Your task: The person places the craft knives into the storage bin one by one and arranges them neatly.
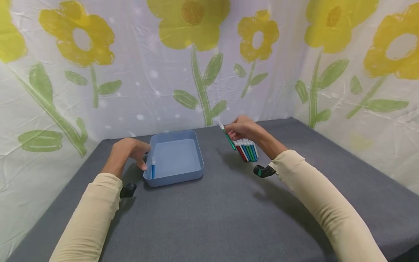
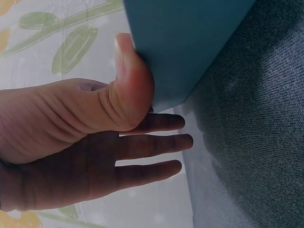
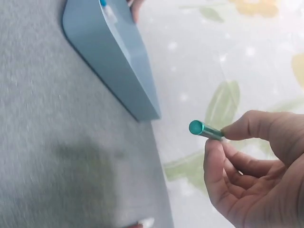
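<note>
A: Behind and beneath, in the head view?

B: A white backdrop (image 1: 147, 83) printed with yellow flowers and green leaves; in front of it, a dark grey table (image 1: 209, 222).

A: On the table, toward the left?

B: A shallow blue tray (image 1: 178, 156) with rounded corners. Contains at least one blue pen (image 1: 152, 171), white-capped, lying along the left wall; exact count hard to tell.

A: Of the two hands, first the left?

B: At the tray's left wall, a left hand (image 1: 131, 149), unclenched. Touches the outer face with the thumb; extends three fingers, straight and spread, in the left wrist view. Hides the index finger largely behind the thumb there.

A: And the right?

B: A right hand (image 1: 242, 128), nearly closed. Pinches a green pen (image 1: 229, 140) between thumb and fingertips, with the remaining fingers curled inward. Holds it clear of the table, tilted, white tip pointing away from the body.

A: Relative to the other pens?

B: Near a row of pens (image 1: 247, 151), red, blue and green, white-capped. Lie side by side on the table, right of the tray and well apart from it.

A: On the arms?

B: Cream sleeves (image 1: 88, 218).
</note>
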Demonstrator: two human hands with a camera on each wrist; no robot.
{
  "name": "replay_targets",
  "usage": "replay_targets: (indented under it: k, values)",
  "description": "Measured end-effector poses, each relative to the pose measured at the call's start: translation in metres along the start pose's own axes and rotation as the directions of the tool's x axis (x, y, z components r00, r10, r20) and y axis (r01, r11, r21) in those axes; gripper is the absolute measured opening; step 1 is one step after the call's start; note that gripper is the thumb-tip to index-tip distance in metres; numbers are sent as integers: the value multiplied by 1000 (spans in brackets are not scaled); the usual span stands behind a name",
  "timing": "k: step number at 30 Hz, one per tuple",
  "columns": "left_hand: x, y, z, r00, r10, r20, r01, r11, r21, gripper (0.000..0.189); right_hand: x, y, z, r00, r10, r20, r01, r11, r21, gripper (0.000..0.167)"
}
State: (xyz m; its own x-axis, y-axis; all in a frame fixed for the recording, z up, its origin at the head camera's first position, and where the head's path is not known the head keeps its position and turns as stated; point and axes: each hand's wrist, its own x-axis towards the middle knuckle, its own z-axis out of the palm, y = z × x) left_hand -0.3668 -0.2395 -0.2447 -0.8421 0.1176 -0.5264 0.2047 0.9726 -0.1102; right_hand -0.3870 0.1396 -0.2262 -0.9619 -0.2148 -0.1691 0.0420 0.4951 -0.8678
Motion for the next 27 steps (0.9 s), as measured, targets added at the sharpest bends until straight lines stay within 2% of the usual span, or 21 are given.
replay_targets:
  k: [6,13,18,24,27]
  values:
    - [1,0,-1,1000,3,23,-1,998,-61,116,3,-13,21,1000,-5,28,5,1000,19,35]
    - [1,3,0,1000,15,13,-15,999,-39,116,8,-23,50,997,-49,53,47,998,32,28]
    - [4,3,2,1000,-7,10,8,998,-61,120,12,-30,69,996,-65,66,63,998,29,29]
    - [3,1,2,1000,-23,5,23,997,-68,120,18,-36,95,992,-65,106,57,995,82,17]
    - [2,0,2,1000,-10,1,10,998,-59,119,22,-39,109,988,-57,145,42,994,102,13]
